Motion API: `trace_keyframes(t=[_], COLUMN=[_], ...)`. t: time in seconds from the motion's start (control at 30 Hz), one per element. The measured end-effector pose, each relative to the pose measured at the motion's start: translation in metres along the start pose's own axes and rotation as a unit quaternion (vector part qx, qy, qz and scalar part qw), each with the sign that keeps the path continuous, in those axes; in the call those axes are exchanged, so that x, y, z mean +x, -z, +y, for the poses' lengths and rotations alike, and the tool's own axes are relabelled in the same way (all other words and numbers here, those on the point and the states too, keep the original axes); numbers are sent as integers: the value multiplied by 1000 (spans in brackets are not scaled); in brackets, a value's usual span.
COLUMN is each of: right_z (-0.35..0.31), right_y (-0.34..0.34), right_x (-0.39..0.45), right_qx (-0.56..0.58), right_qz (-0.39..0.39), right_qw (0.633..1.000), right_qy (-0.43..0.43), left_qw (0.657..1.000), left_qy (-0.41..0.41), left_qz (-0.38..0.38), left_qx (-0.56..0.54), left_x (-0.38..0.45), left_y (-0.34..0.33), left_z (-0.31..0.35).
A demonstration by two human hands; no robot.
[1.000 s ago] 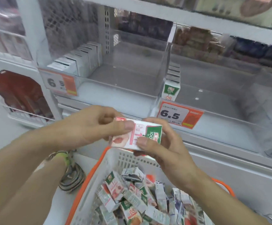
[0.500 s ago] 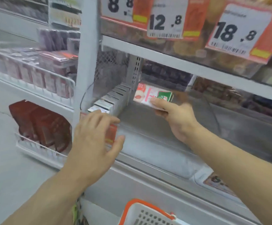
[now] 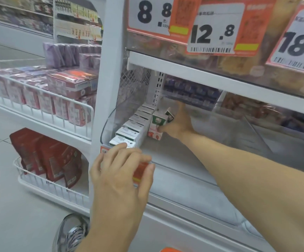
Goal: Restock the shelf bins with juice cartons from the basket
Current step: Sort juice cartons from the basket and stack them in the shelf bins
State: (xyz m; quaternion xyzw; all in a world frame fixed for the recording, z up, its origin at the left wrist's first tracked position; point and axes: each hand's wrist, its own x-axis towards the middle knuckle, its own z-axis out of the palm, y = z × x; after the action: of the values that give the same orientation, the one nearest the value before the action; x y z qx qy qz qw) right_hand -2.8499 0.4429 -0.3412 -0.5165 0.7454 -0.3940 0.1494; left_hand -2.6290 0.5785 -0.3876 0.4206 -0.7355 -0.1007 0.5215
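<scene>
The right hand point(image 3: 177, 124) pinches a juice carton point(image 3: 156, 127) upright at the bin's point(image 3: 220, 193) back, touching the existing row point(image 3: 129, 130). The left hand point(image 3: 119, 171), fingers spread, rests on the front lip (over the price tag). Press it flush, square; open floor lies rightward, clear wall ahead.

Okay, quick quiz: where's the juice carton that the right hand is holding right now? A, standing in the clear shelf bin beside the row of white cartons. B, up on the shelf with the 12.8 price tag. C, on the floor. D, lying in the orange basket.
A: the right hand holds the juice carton upright in the clear shelf bin, right beside the row of white cartons.
</scene>
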Motion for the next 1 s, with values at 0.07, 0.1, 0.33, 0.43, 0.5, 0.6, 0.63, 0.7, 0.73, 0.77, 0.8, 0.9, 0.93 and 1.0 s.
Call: trace_keyframes(t=[0.07,0.1,0.33,0.43,0.5,0.6,0.63,0.7,0.73,0.77,0.8,0.9,0.93,1.0], right_z=[6,8,8,5,5,7,5,-1,-8,-16,-25,-49,-54,-51], right_y=[-3,-4,-9,-13,-19,-19,-15,-1,7,16,24,58,70,93], right_x=[-3,-3,-10,-11,-12,-15,-16,-18,-21,-27,-34,-93,-122,-188], right_qx=[-7,-10,-49,-34,-17,-13,-26,-72,-87,-101,-121,-138,-113,-70], right_qz=[29,34,16,35,34,25,16,0,-10,-21,-27,3,17,27], right_qw=[999,999,998,999,999,999,999,997,996,994,992,988,987,986], right_qy=[-25,-25,35,-7,-21,-19,-19,-24,-32,-37,-29,74,111,148], left_qw=[1000,1000,1000,1000,999,999,999,999,999,999,999,998,998,998], left_qy=[7,7,-3,4,2,-3,-1,5,9,14,20,48,52,33], left_qz=[8,10,14,23,31,38,40,41,41,41,42,42,44,52], left_qx=[-7,-8,-12,-19,-22,-25,-28,-30,-28,-24,-17,4,0,-12], left_x=[0,-1,-7,-6,-7,-7,-7,-6,-6,-5,-4,-5,-5,-7], left_y=[0,-1,-1,-3,-5,-8,-9,-11,-11,-11,-11,-11,-7,-1], left_z=[2,2,-2,-1,-2,-3,-2,0,2,4,6,19,25,42])
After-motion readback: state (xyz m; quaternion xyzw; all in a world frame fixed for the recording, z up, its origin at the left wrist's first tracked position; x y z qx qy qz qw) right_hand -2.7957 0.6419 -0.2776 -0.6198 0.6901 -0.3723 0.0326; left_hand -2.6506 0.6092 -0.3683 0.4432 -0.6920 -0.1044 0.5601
